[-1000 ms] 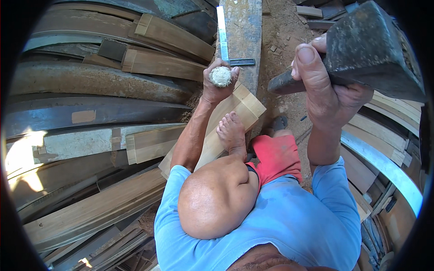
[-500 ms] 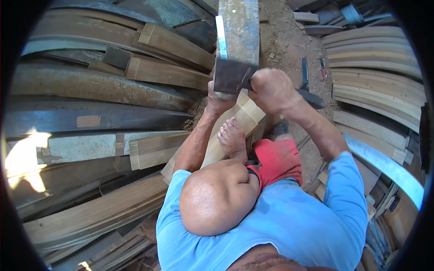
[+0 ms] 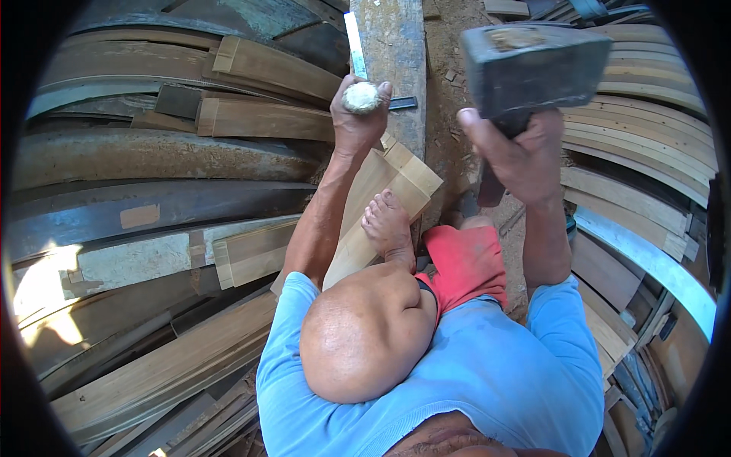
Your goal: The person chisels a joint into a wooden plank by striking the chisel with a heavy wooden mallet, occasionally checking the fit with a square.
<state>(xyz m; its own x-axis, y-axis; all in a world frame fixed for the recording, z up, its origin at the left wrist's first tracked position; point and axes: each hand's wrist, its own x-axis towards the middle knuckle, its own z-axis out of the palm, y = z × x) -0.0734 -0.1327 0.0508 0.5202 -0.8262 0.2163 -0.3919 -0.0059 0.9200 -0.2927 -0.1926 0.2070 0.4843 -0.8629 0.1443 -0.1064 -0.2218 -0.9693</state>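
Clearly open room between plank edge (image 3: 419,61) and mallet (image 3: 534,78) in right hand (image 3: 525,160).

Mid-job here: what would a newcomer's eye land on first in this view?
First, the big dark mallet held up in the right hand, upper right. Next, the pale round handle end poking from the left hand, upper middle. Then the bare foot on a pale board, near the centre.

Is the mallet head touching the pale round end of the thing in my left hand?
Apart. The head view shows wooden plank and ground plainly between the mallet head and the pale round end in your left hand.
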